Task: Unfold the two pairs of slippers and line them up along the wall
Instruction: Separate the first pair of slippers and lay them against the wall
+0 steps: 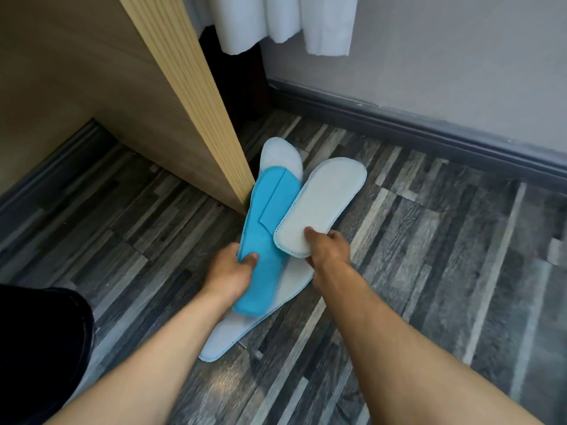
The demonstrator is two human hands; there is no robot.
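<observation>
Your left hand [228,273] has its fingers closed on the blue slipper [267,237], thumb pressed on top near the heel end, and your right hand [326,245] pinches the near end of a white-soled slipper [322,207], sole side up. Both are still flat — the blue one shows its strap folded down against the footbed just beyond your left thumb.

Under your wrists, a third slipper [245,329] lies on the wood-pattern floor [429,271], pale side up, partly covered by the blue one. A fourth slipper [280,156] pokes out beyond the tips of the two you hold, close to the corner of the wooden cabinet panel [196,111].

To do this step well, I would separate the two in hand first: draw your right hand away so the white sole clears the blue one, then set one down rather than working both at once. Open the strap by sliding fingers under its free edge and lifting it into an arch — the material looks thin, so pull gently.

Farther out, past the slipper tips, the dark skirting [429,133] runs along the grey wall [460,72]. That bare strip of floor to the right of your right hand looks the likeliest place for the row. White cloth [291,19] hangs above it.
</observation>
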